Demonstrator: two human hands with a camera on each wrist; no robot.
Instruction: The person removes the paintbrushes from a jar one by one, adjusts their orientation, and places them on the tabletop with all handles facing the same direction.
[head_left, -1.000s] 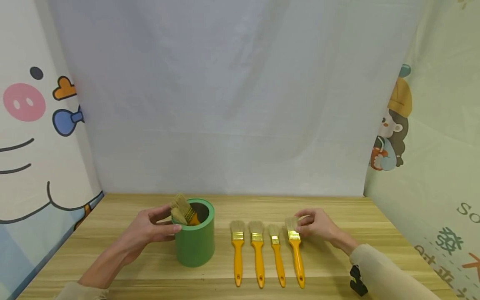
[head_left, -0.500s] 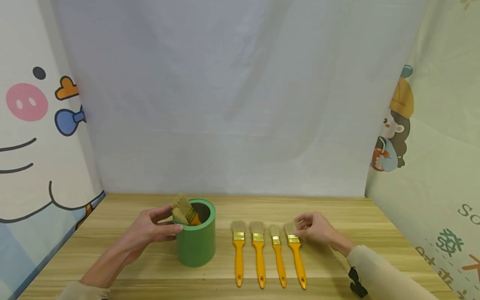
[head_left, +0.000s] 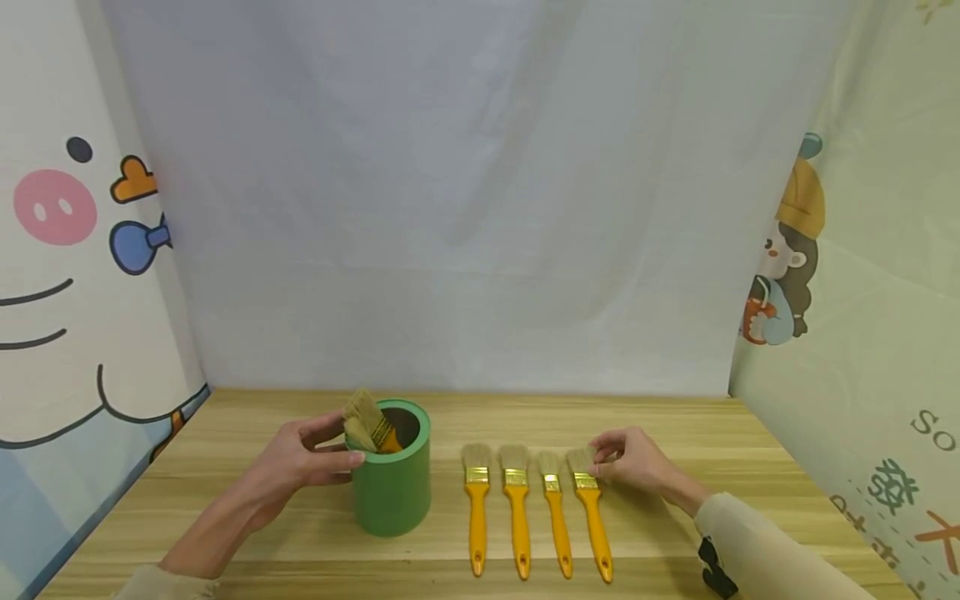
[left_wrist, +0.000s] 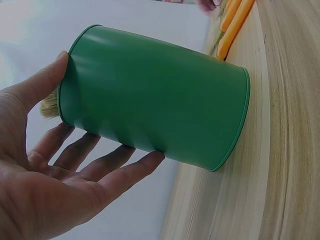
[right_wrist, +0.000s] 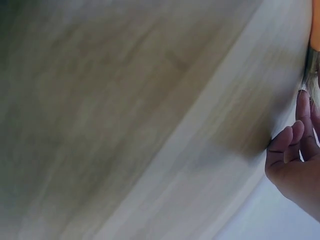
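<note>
My left hand [head_left: 300, 457] holding a green can [head_left: 392, 493], brushes [head_left: 365, 412] inside, my right hand [head_left: 633, 462] pinching the far-right yellow brush [head_left: 594, 515], letters "SO" [head_left: 934, 430] on cloth [head_left: 847, 375].

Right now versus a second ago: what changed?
The rightmost brush: its bristles shifted slightly left and toward the person, roughly level with the row; lowered or slid, can't tell. The right hand came slightly toward the person with it. No clear new grip or release. Unchanged: left hand on the green can, brushes in it, other three brushes.
</note>
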